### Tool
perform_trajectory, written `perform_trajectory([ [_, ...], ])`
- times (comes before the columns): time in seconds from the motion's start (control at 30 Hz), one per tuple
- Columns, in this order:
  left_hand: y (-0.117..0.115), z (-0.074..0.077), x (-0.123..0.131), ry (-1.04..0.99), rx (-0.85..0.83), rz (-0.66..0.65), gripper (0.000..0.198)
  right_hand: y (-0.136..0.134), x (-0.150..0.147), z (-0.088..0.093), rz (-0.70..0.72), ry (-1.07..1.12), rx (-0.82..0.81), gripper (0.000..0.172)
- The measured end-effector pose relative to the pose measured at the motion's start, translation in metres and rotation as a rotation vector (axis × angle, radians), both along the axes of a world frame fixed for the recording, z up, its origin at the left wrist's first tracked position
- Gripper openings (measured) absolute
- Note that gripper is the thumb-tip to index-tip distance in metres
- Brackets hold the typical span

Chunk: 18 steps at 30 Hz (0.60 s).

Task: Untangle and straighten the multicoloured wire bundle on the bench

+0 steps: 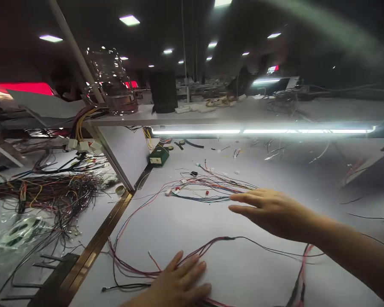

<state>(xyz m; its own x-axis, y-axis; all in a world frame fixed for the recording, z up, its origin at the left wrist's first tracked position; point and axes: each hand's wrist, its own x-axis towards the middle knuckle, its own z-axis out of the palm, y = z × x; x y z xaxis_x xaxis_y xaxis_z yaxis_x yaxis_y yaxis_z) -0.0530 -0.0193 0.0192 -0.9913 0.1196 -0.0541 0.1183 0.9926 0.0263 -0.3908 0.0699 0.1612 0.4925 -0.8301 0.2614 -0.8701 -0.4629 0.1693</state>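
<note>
My left hand [179,281] lies flat on the white workbench [249,273] near its front edge, palm down, fingers together, pressing on thin red and black wires [131,268]. My right hand [269,211] reaches in from the right, fingers stretched out flat and pointing left, hovering just above the bench. Its fingertips are next to a loose bundle of coloured wires with small connectors [208,185]. A long red-and-black wire [230,239] runs under that hand. Neither hand grips anything.
A green box [159,155] sits at the back left under a lit shelf [259,113]. A clear glass jar [110,83] stands on the shelf. A metal strip [99,243] divides this bench from the left one, heaped with tangled wires [51,192] and connectors.
</note>
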Motion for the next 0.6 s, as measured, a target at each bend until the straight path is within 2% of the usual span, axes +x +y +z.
perform_trajectory([
  [0.07,-0.008,-0.007,-0.011,0.049,-0.036,0.045,0.054,0.007,0.025,0.039,0.043,0.064,-0.012,0.03],
  [0.13,-0.016,-0.013,-0.019,0.136,-0.094,0.089,0.059,0.013,0.045,0.063,0.036,0.073,-0.033,0.026],
  [0.2,-0.021,-0.022,-0.025,0.249,-0.185,0.1,0.052,0.015,0.058,0.074,0.021,0.06,-0.045,0.023],
  [0.27,-0.023,-0.032,-0.027,0.345,-0.265,0.098,0.042,0.012,0.063,0.077,0.013,0.065,-0.043,0.021],
  [0.33,-0.022,-0.04,-0.026,0.403,-0.294,0.111,0.035,0.006,0.061,0.081,0.011,0.087,-0.059,0.021],
  [0.4,-0.02,-0.047,-0.025,0.428,-0.277,0.136,0.033,-0.004,0.054,0.094,-0.032,0.073,-0.162,0.022],
  [0.47,-0.018,-0.054,-0.024,0.453,-0.241,0.179,0.031,-0.02,0.041,0.12,-0.159,-0.046,-0.351,0.022],
  [0.53,-0.017,-0.062,-0.026,0.484,-0.2,0.191,0.031,-0.041,0.024,0.155,-0.371,-0.249,-0.501,0.027],
  [0.6,-0.015,-0.067,-0.028,0.486,-0.133,0.212,0.034,-0.067,0.004,0.19,-0.589,-0.372,-0.552,0.038],
])
